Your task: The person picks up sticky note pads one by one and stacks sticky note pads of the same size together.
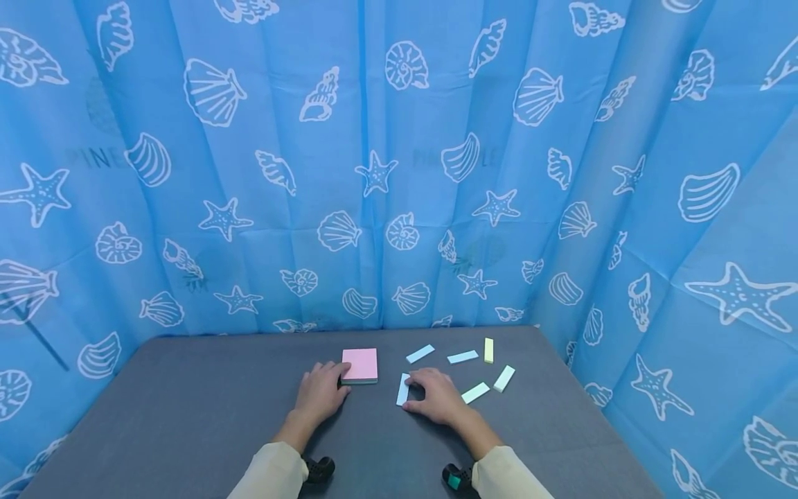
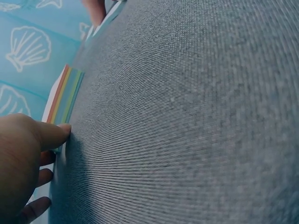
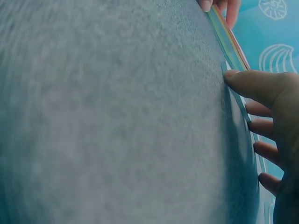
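A square stack of sticky notes (image 1: 359, 364) with a pink top lies mid-table; its side shows several coloured layers in the left wrist view. My left hand (image 1: 322, 393) rests against its left edge, one fingertip on the top sheet and the thumb (image 2: 58, 134) by the near corner. To the right lies a narrow pale blue sticky-note pad (image 1: 402, 390). My right hand (image 1: 438, 396) pinches it near its two ends, between thumb (image 3: 243, 83) and fingers. Both palms hover over the cloth.
Beyond my right hand lie two more pale blue strips, one (image 1: 420, 353) and another (image 1: 463, 357), a yellow strip (image 1: 489, 350), and two pale green strips, one (image 1: 504, 378) and another (image 1: 476, 393). A blue shell-print curtain (image 1: 374, 263) stands behind the grey table (image 1: 206, 416).
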### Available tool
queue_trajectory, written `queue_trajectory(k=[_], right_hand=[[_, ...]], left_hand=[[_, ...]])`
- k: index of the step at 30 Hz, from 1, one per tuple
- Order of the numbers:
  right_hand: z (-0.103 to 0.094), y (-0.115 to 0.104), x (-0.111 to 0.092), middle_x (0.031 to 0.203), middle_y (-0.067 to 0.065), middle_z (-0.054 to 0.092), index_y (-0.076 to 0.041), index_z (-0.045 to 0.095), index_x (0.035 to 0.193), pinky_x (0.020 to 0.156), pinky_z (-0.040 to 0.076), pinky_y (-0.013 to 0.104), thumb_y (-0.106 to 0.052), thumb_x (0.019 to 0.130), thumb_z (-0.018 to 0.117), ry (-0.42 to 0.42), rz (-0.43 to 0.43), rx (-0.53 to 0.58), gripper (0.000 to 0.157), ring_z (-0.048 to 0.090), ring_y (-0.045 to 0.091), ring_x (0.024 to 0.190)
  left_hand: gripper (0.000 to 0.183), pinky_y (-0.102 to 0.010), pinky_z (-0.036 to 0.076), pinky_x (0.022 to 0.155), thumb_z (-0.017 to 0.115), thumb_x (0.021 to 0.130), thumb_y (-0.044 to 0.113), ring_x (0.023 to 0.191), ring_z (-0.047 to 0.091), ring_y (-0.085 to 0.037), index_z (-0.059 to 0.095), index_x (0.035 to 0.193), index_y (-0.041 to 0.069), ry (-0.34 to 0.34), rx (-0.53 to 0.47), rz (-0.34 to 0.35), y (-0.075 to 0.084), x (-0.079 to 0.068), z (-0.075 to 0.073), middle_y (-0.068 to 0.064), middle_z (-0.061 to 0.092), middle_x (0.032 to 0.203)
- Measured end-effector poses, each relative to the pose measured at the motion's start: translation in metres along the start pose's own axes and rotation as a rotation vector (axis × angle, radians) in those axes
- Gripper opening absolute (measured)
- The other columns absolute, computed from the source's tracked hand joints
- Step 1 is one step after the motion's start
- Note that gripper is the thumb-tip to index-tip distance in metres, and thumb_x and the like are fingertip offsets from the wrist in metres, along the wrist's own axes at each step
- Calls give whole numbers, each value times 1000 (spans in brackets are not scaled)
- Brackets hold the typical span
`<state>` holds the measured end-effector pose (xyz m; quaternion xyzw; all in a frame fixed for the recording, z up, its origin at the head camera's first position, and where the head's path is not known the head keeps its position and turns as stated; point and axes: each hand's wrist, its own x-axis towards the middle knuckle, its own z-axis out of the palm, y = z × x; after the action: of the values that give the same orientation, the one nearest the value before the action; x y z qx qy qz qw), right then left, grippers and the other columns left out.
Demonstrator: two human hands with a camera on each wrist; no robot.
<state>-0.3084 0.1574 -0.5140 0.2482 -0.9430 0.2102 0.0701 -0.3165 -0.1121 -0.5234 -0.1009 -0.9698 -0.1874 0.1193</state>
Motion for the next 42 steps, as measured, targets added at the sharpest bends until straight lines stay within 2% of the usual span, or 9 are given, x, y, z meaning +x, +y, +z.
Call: queue_trajectory(k=[6, 14, 19, 24, 29, 36, 40, 42], right_hand=[[4, -2, 3, 128, 6, 62, -11, 68, 119, 100, 35, 56, -36, 83, 76, -19, -42, -6, 45, 49, 30, 124], [-1, -11, 4, 131, 8, 60, -11, 67, 122, 103, 33, 55, -34, 83, 75, -74, -19, 14, 45, 47, 30, 126], [-2, -12, 4, 133, 7, 59, -13, 67, 122, 104, 32, 54, -39, 82, 76, -82, 2, 1, 49, 46, 29, 128], [-1, -12, 5, 133, 7, 58, -13, 67, 122, 104, 32, 54, -42, 80, 77, -74, -6, -5, 51, 45, 30, 128], [-1, -10, 4, 133, 7, 59, -12, 67, 122, 103, 33, 54, -40, 80, 78, -67, -35, 1, 51, 46, 29, 127], [-1, -6, 5, 134, 4, 58, -15, 68, 120, 103, 34, 53, -42, 81, 77, -79, -54, -7, 49, 46, 28, 127], [-2, -7, 5, 135, 3, 58, -16, 68, 120, 103, 34, 53, -43, 81, 76, -99, -55, -5, 48, 46, 27, 127], [-3, -8, 5, 135, 3, 58, -16, 68, 120, 103, 35, 52, -43, 82, 75, -107, -62, -18, 47, 47, 27, 127]], left_hand=[[50, -42, 43, 83, 76, 85, 30, 101, 54, -25, 61, 132, 19, -25, 1, -7, -1, 0, 0, -5, 64, 114], [52, -44, 43, 85, 76, 85, 29, 104, 54, -26, 60, 133, 19, -48, -23, -9, 1, 0, -3, -6, 63, 116], [58, -48, 42, 92, 77, 85, 26, 112, 52, -29, 55, 137, 17, -73, -81, -23, 1, -2, -6, -8, 61, 125], [63, -55, 40, 98, 78, 83, 21, 121, 50, -34, 52, 140, 15, -70, -181, -61, 1, -5, -9, -12, 56, 133], [62, -56, 41, 96, 82, 80, 20, 121, 50, -35, 56, 136, 14, -52, -219, -90, 5, -12, -14, -14, 54, 131], [60, -55, 42, 94, 82, 79, 25, 116, 52, -33, 58, 133, 18, -74, -209, -24, 19, -23, -20, -11, 57, 129], [55, -54, 40, 97, 81, 80, 28, 119, 51, -32, 61, 130, 19, -103, -194, 17, 27, -27, -19, -7, 59, 130], [53, -53, 40, 96, 81, 80, 30, 119, 51, -31, 63, 128, 20, -97, -172, 40, 30, -27, -17, -5, 60, 129]])
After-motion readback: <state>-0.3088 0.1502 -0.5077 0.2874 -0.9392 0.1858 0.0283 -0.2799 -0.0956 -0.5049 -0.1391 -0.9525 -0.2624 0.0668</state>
